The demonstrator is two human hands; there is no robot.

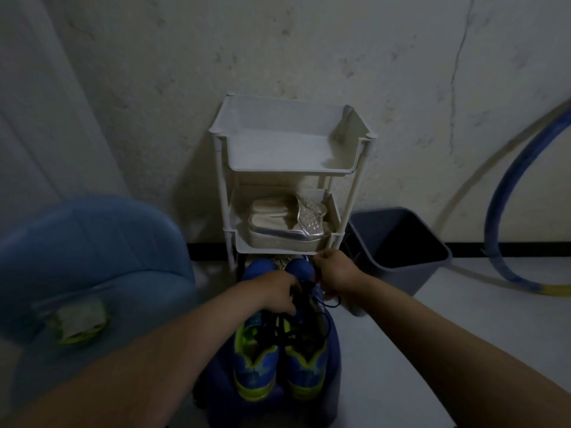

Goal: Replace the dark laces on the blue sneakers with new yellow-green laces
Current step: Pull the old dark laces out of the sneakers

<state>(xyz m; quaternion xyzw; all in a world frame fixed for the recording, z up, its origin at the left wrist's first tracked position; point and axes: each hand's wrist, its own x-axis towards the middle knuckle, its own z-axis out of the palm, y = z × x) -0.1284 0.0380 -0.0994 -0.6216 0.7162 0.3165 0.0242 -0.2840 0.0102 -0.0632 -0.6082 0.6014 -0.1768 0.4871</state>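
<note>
Gripping the tangled dark laces (297,323), the left hand (276,294) curls over the blue sneakers (279,362) at the rack's (278,172) 6 o'clock; the right hand (335,274), at 1 o'clock, pinches one strand. A hard pull could cinch the tangle.

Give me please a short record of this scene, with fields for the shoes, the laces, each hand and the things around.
sneakers: blue sneakers, a pair side by side, toes toward the rack
laces: dark laces, loosened into a tangle; no new laces threaded
left hand: left hand grips the dark laces
right hand: right hand appears to pinch a lace end near the rack's middle shelf
rack: white rack against the wall; pale shoes on its middle shelf
beside: grey bin, right of the rack
</note>
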